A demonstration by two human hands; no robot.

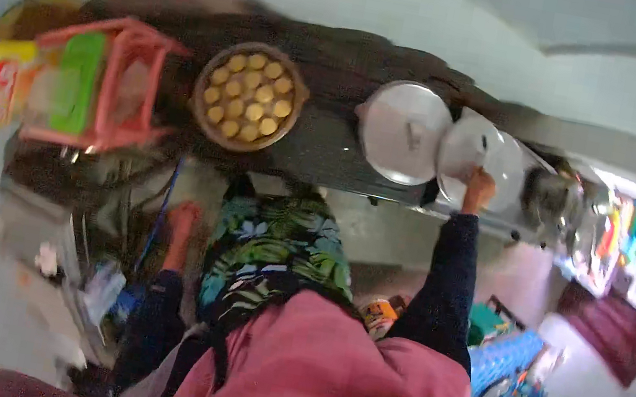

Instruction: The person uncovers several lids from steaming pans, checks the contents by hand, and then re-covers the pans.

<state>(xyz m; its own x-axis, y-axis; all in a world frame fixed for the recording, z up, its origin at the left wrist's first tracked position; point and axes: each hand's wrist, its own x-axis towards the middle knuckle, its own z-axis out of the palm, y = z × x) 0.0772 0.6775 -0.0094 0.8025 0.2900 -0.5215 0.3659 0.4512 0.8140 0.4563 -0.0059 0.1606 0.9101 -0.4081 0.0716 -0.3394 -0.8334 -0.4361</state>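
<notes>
At the counter's right part, my right hand is closed at the near edge of a round pale metal lid with a small dark knob. It seems to pinch the rim, though the fingertips are hard to see. Another pale round lid or plate shows partly behind it. Just left stands a wide pot under a silver lid with a bar handle. Low beside my body, before the counter, my left hand hangs with fingers curled and nothing visible in it; it is somewhat blurred.
A round brown pan filled with several golden round pieces stands on the dark counter. To its left are a pink plastic rack and a yellow packet. Metal vessels crowd the right end. A blue basket sits lower right.
</notes>
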